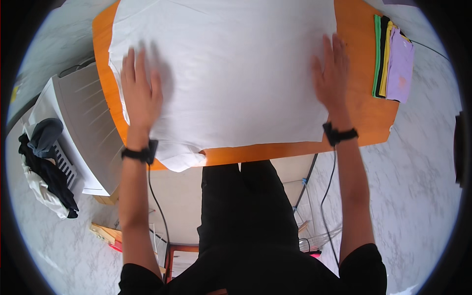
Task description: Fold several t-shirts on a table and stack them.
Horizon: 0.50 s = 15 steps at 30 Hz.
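Note:
A white cloth, probably a garment, lies spread over an orange tabletop. Its near left corner is bunched and hangs slightly over the front edge. My left hand is palm down over the cloth's left side, thumb apart from the fingers. Over the right border of the cloth is my right hand, also palm down, its fingers slightly blurred. Neither hand grips anything. Whether the palms press on the cloth or hover just above it is hard to tell. The cloth's far end runs out of view.
Folded garments in green, black, yellow and lilac lie at the table's right end. A white cabinet-like unit stands left, beside a white basket with dark and white clothes. Cables hang from both wrist straps.

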{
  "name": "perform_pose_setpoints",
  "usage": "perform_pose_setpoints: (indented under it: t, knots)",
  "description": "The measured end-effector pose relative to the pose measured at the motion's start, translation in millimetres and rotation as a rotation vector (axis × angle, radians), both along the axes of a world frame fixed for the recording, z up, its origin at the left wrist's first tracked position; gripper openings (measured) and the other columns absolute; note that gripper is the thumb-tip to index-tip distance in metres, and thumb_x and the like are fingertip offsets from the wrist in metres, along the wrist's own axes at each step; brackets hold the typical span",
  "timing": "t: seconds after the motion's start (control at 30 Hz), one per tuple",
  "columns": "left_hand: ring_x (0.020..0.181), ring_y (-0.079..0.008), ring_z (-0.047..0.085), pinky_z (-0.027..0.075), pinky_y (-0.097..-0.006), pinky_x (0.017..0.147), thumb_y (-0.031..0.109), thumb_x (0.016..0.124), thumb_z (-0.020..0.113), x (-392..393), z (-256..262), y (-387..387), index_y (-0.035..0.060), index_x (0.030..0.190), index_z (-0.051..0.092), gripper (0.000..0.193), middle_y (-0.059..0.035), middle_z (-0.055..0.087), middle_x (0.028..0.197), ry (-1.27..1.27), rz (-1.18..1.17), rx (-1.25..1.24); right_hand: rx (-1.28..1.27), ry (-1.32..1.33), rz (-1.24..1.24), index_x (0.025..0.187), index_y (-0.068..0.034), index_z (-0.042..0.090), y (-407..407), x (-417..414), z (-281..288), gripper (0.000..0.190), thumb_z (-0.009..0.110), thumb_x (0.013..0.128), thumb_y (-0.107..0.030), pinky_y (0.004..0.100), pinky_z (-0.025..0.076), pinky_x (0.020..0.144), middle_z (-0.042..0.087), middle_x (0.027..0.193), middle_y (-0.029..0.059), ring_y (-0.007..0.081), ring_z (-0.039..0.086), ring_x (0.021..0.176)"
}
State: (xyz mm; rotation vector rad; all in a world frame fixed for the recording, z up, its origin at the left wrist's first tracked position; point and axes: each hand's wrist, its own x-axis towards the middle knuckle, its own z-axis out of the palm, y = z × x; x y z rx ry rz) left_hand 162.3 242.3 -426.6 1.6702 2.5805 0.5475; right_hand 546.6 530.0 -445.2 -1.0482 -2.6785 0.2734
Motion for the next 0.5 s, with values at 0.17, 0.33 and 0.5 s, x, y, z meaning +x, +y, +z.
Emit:
perform_pose_setpoints:
  t: [0.17, 0.33, 0.5]
  knots:
    - [0.155, -0.0499, 0.034, 0.029, -0.0577, 0.126, 0.022, 0.108, 0.056, 83, 17, -82, 0.0023, 0.159, 0.046, 0.056, -0.0271, 0.036, 0.169, -0.090, 0.183, -0.104, -0.094, -0.029, -0.113, 0.166, -0.010, 0.038, -93, 50, 26, 0.064, 0.055, 0.109, -0.033, 0.0610, 0.020, 0.128, 0.030, 0.174, 0.0226, 0.0459, 0.027, 0.160]
    - [0.162, -0.0472, 0.023, 0.017, -0.0606, 0.130, 0.033, 0.110, 0.048, 124, 9, -147, 0.0063, 0.167, 0.038, 0.064, -0.0238, 0.029, 0.175, -0.123, 0.242, -0.203, -0.150, -0.112, -0.186, 0.167, -0.011, 0.039, -149, 83, 16, 0.065, 0.051, 0.109, -0.038, 0.0614, 0.015, 0.130, 0.027, 0.176, 0.0212, 0.0446, 0.023, 0.162]
    - [0.165, -0.0425, 0.017, 0.008, -0.0585, 0.132, 0.043, 0.111, 0.040, 125, -11, -176, 0.0063, 0.167, 0.037, 0.067, -0.0217, 0.025, 0.177, -0.025, 0.185, -0.354, -0.114, -0.196, -0.122, 0.167, -0.016, 0.042, -156, 99, 4, 0.064, 0.044, 0.111, -0.047, 0.0622, 0.009, 0.130, 0.028, 0.177, 0.0176, 0.0416, 0.022, 0.163]
